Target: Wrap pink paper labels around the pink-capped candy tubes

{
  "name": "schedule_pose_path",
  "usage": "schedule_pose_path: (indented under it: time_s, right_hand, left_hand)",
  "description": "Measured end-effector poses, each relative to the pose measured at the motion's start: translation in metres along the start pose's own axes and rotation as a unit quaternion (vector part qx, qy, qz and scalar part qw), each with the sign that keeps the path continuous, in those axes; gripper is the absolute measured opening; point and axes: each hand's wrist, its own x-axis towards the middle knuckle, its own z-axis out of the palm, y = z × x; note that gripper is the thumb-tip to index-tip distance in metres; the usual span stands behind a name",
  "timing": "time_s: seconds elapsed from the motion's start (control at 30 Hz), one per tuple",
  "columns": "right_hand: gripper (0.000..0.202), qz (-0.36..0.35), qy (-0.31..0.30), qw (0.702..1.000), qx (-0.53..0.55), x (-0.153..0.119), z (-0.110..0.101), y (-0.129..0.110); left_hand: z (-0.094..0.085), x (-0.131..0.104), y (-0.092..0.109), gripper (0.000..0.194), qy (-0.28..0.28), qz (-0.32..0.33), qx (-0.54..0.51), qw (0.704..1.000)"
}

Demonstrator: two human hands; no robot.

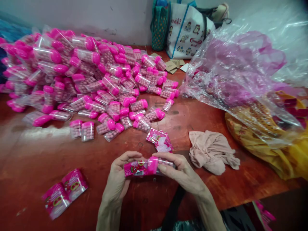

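Observation:
My right hand is closed around a small clear candy bottle with a pink cap, lying sideways in front of me. The cap end points left and meets a pink printed label sleeve, which my left hand grips between thumb and fingers. How far the cap sits inside the sleeve I cannot tell. Just beyond my hands lies a small stack of flat pink labels. To the left, two more printed labels rest side by side on the reddish-brown table.
A big heap of pink-capped candy bottles covers the back left. At right are a crumpled beige cloth, a yellow bag and clear plastic sheeting. A white tote bag and a green dotted pouch stand by the wall.

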Motion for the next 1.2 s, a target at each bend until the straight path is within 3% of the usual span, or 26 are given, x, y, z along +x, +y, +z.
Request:
schedule_pose_path:
  time_s: [0.1, 0.23, 0.33, 0.6, 0.77, 1.0, 1.07, 1.2]
  right_hand:
    - [0.029, -0.012, 0.009, 0.999, -0.035, -0.001, 0.002, -0.004]
    - [0.03, -0.003, -0.019, 0.999, 0.032, -0.001, 0.002, -0.002]
    - [0.029, 0.011, -0.043, 0.996, 0.075, 0.001, 0.001, 0.001]
    - [0.034, 0.007, -0.077, 0.997, 0.024, 0.003, -0.003, 0.006]
    - [0.03, -0.017, -0.056, 0.998, 0.029, 0.002, 0.0, 0.0]
    - [0.03, -0.036, -0.017, 0.999, -0.01, -0.002, 0.006, -0.004]
    - [0.031, -0.038, -0.012, 0.999, -0.024, -0.002, 0.007, -0.001]
    - [0.031, -0.072, 0.035, 0.993, -0.086, 0.004, 0.011, 0.003]
  left_hand:
    - [0.002, 0.001, 0.002, 0.01, -0.01, 0.02, -0.008, 1.0]
    - [0.0, 0.002, 0.001, 0.015, -0.014, 0.103, 0.011, 0.995]
    - [-0.005, 0.002, -0.001, 0.016, -0.005, 0.122, 0.032, 0.992]
    - [-0.003, 0.003, -0.004, 0.014, 0.058, 0.031, 0.03, 0.997]
    - [0.005, 0.001, 0.002, 0.018, 0.01, -0.037, -0.028, 0.999]
    - [-0.003, -0.003, 0.004, 0.034, -0.092, -0.019, -0.104, 0.99]
    - [-0.007, -0.002, 0.003, 0.041, -0.087, -0.02, -0.126, 0.988]
    - [-0.003, 0.001, -0.004, 0.047, -0.016, 0.003, -0.147, 0.989]
